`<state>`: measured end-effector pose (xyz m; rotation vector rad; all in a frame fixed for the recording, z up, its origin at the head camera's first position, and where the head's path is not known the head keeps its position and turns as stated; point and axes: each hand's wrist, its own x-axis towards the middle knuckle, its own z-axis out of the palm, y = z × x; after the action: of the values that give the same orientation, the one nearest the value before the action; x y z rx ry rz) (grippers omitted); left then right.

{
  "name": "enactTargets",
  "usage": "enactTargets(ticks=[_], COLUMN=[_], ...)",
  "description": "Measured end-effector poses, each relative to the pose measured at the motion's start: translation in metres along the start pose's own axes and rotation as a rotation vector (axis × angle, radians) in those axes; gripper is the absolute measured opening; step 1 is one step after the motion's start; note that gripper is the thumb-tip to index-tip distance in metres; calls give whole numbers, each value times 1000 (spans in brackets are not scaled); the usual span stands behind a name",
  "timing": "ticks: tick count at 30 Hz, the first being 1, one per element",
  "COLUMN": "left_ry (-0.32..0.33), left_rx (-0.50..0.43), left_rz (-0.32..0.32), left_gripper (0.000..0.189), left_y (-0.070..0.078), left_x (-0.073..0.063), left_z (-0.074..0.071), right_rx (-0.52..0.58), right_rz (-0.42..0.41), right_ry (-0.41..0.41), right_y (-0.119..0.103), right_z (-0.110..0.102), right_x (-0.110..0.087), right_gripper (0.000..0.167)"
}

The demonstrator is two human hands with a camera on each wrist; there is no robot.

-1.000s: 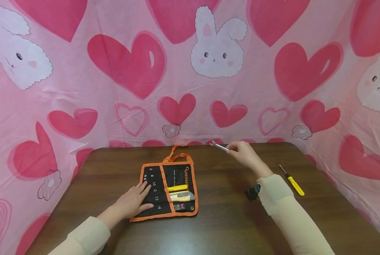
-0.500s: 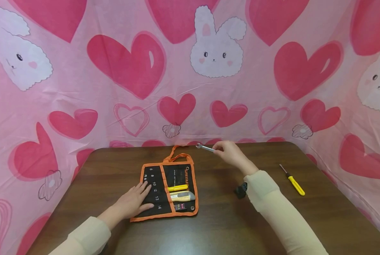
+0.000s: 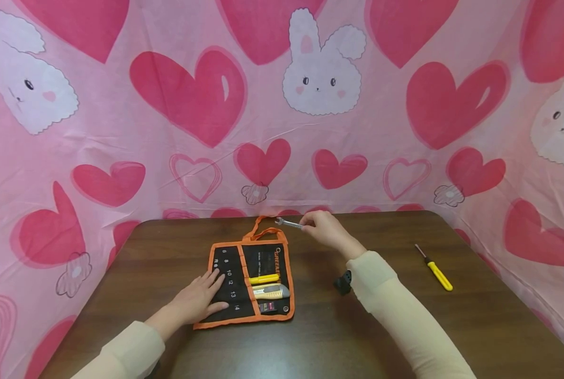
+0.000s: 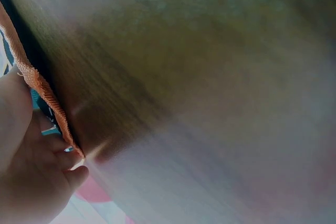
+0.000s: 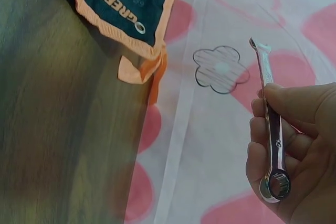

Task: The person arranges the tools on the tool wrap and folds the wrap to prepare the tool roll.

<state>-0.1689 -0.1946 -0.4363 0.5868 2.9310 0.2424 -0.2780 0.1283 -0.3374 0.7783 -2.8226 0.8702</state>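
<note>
A black tool pouch [image 3: 225, 310] with orange trim lies spread on the table, its sleeve marked with sizes such as 6 and 14. My left hand [image 3: 194, 299] rests flat on the sleeve's left part, fingers spread. Past the pouch's far right corner, my right hand [image 3: 326, 227] holds a silver combination wrench [image 5: 273, 124] between thumb and fingers. Its open end points left, over the orange strap [image 3: 263, 231]; the ring end lies by the palm in the right wrist view. In the pouch's right side sit a yellow handle [image 3: 264, 279], a utility knife [image 3: 270, 291] and a small dark packet [image 3: 266, 307].
A screwdriver [image 3: 437, 272] with a yellow handle lies on the right of the brown wooden table [image 3: 310, 337]. A pink cloth [image 3: 386, 126] with hearts and rabbits hangs behind the table and along both sides.
My right hand has moved left with the wrench, from the table's far right-middle to above the pouch's strap. The left hand and the pouch have stayed in place.
</note>
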Motion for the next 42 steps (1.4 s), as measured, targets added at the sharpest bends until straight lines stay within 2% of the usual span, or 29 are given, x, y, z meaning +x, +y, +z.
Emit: enactTargets(ticks=[15,20,23,35,42], left_ry=[1,-3,-3,-7,-6], left_rx=[2,-9,-11,-9,-2], left_rz=[8,5,7,-2,-4], left_gripper=[78,78,78,78,78], left_y=[0,2,2,3,3], left_x=[-1,-2,-2,-3,-3], left_z=[0,-2,-3,-3,-3], right_rx=[23,46,55,76,67], right_rz=[57,43,19,37,26], right_ry=[-81,-104,-131,-266,-305], right_y=[-18,-21,-22,-16,-13], right_z=[32,42,47,73,82], right_x=[8,9,8,3,0], right_gripper=[9,8,8,7,7])
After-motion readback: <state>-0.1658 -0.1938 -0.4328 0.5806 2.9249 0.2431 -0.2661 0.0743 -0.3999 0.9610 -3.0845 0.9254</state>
